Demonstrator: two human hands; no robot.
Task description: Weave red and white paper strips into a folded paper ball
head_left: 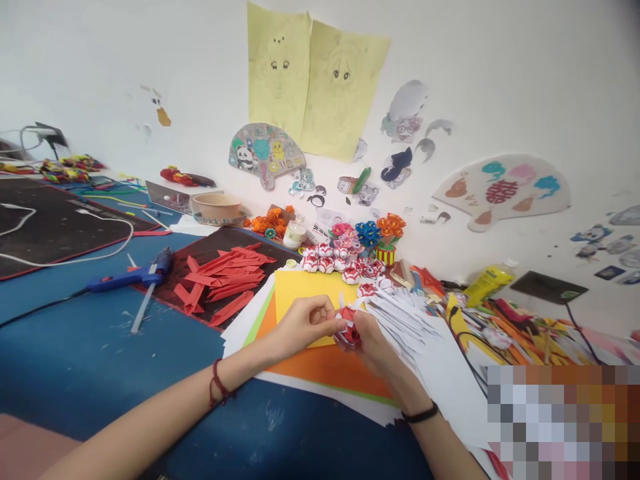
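Note:
Over a stack of coloured paper sheets, both hands meet at a small red and white folded paper flower. My right hand is closed round its right side. My left hand has curled fingers, with the thumb against the flower's left edge; its fingertips are partly hidden. Just behind them stand several finished red and white paper flowers. Loose white paper strips lie to the right of my right hand. Folded red paper strips are piled on a dark mat to the left.
A blue glue gun with a glue stick lies on the blue table at left. At the back are a round bowl, a small bottle and blue and orange flowers. A yellow bottle leans among scraps at right.

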